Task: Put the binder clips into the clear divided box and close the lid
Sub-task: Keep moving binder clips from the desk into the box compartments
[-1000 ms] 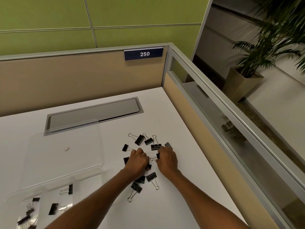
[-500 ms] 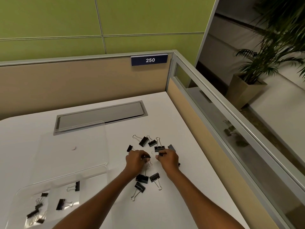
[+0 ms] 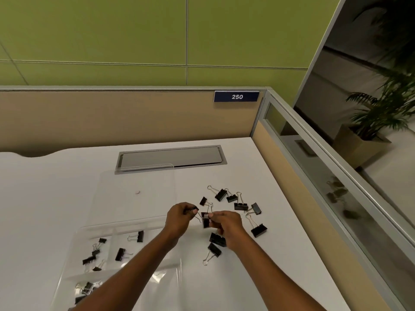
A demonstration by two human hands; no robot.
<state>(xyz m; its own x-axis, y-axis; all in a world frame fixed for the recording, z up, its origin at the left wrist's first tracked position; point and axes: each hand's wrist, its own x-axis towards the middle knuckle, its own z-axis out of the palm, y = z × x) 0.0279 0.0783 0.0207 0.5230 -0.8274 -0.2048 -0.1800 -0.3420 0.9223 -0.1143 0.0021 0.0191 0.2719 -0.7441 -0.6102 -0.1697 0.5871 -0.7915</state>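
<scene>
Several black binder clips (image 3: 240,206) lie scattered on the white desk, right of centre. My left hand (image 3: 179,218) pinches a small black clip (image 3: 195,208) at its fingertips. My right hand (image 3: 226,223) grips another black binder clip (image 3: 205,220) that hangs between the two hands, just above the desk. The clear divided box (image 3: 112,232) lies open at the lower left, its lid (image 3: 137,194) folded back flat towards the far side. Several clips (image 3: 120,254) rest in its compartments. My left forearm covers part of the box.
A grey cable hatch (image 3: 171,157) is set into the desk behind the lid. A beige partition (image 3: 112,117) with a "250" sign (image 3: 237,96) stands at the back. A glass-topped divider (image 3: 314,167) runs along the right edge, with a potted plant (image 3: 372,122) beyond.
Both hands have lifted off the pile, each with a clip, and drawn slightly towards me and left. The view has swung, so more of the box shows.
</scene>
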